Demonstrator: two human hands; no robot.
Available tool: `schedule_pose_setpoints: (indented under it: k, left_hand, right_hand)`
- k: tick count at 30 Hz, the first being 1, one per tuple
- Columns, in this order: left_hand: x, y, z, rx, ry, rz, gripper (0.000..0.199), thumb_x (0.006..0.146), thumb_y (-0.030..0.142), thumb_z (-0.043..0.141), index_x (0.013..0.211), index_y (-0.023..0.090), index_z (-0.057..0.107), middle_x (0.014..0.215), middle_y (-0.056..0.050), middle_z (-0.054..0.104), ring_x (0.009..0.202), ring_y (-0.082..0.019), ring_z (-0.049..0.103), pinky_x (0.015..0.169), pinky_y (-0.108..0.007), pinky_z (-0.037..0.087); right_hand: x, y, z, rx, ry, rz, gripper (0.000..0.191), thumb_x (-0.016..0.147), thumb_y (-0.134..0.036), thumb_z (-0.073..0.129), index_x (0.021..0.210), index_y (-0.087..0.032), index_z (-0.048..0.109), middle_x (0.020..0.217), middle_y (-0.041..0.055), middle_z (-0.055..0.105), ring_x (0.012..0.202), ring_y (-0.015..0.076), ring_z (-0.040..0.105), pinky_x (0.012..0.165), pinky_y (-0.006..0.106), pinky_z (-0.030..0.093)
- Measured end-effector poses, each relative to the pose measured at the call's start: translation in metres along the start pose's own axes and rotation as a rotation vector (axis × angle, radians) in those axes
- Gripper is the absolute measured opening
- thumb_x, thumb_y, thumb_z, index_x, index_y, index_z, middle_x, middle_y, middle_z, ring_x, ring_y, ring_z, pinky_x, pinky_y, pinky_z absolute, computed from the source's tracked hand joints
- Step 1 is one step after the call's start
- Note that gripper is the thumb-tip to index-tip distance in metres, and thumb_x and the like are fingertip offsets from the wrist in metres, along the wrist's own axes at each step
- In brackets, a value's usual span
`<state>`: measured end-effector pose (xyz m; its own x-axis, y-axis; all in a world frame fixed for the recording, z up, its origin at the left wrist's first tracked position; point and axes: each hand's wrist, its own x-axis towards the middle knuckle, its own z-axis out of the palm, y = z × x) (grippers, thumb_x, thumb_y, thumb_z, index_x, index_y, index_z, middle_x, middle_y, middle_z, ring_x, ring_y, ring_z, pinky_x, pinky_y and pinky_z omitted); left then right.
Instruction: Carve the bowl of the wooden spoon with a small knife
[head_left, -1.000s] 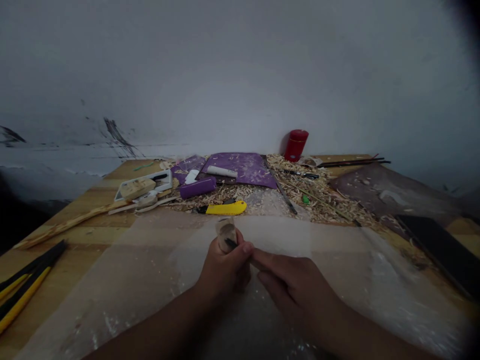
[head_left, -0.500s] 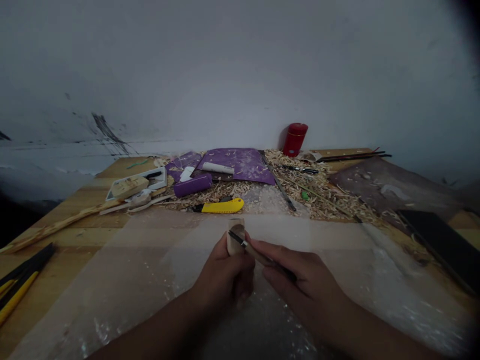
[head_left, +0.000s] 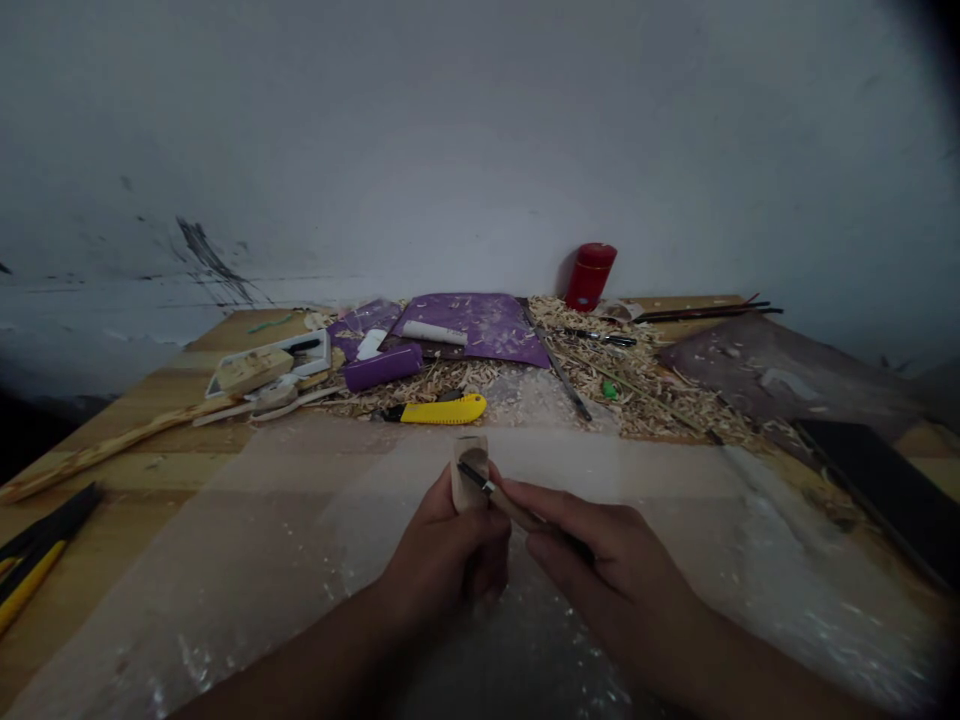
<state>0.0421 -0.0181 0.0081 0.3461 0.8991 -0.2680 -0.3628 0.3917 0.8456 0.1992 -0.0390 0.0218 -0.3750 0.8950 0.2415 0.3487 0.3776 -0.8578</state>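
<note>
A small pale wooden block (head_left: 469, 455) with a hollow in its upper face stands upright in my left hand (head_left: 450, 555), whose fingers wrap round its lower part. My right hand (head_left: 619, 570) is closed on a carving knife (head_left: 517, 510) with a wooden handle and a short dark metal blade. The blade lies against the face of the block, just below the hollow. My left thumb is close beside the blade. The lower end of the block is hidden in my left hand.
Beyond my hands lies a yellow utility knife (head_left: 442, 409). Wood shavings (head_left: 645, 380), purple sheets (head_left: 480, 325) and a red canister (head_left: 591, 277) are along the wall. Yellow-black pliers-like handles (head_left: 45, 560) lie left, a dark flat slab (head_left: 881, 490) right. Clear plastic (head_left: 300, 560) covers the table.
The block is tilted slightly further left, and the blade has shifted very slightly on its face. Both hands keep their grips. The view has shifted a little.
</note>
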Motion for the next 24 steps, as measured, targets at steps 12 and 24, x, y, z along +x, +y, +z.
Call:
schedule_pose_setpoints:
  k: [12,24]
  left_hand:
    - [-0.003,-0.001,0.001,-0.142,-0.102,0.007,0.016,0.07,0.013,0.049,0.082,0.02,0.042,0.041,0.009,0.044,0.028,-0.004,0.034,0.031,-0.016,0.034]
    - [-0.006,0.004,0.007,-0.2,-0.086,-0.089,0.019,0.064,0.011,0.048,0.079,0.021,0.041,0.038,0.01,0.039,0.028,-0.004,0.027,0.03,-0.016,0.032]
  right_hand:
    - [-0.001,0.0,0.001,0.09,-0.001,0.047,0.042,0.084,-0.015,0.047,0.122,-0.031,0.047,0.113,-0.0021,0.061,0.1,0.0144,0.057,0.088,0.03,0.044]
    - [-0.006,-0.006,0.018,0.308,0.076,0.246,0.033,0.086,-0.025,0.043,0.118,-0.029,0.052,0.067,-0.0026,0.062,0.061,0.0127,0.061,0.054,0.022,0.05]
